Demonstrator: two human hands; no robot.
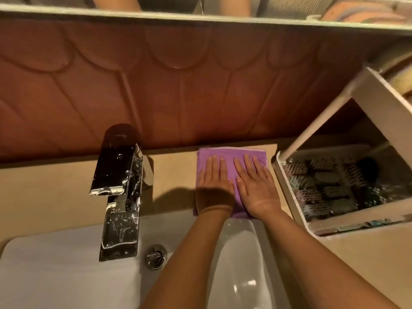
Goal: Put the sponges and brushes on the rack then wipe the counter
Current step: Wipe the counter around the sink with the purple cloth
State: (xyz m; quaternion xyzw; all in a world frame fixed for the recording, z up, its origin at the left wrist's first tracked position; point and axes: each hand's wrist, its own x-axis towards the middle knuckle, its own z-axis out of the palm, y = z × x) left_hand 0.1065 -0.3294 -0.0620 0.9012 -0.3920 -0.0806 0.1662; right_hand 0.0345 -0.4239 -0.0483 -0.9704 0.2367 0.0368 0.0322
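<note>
A folded purple cloth (227, 153) lies on the beige counter (55, 186) behind the sink, close to the back wall. My left hand (215, 184) and my right hand (256, 186) press flat on it side by side, fingers straight and pointing toward the wall. To the right stands a white rack (289, 192). Its lower tray holds several dark sponges and brushes (327, 186), seen dimly in shadow.
A chrome faucet (120, 190) stands left of the cloth, wet with droplets. The white sink basin (66, 264) with its drain (156, 256) fills the lower part. A red-brown tiled wall (178, 85) rises behind the counter, with a mirror ledge above.
</note>
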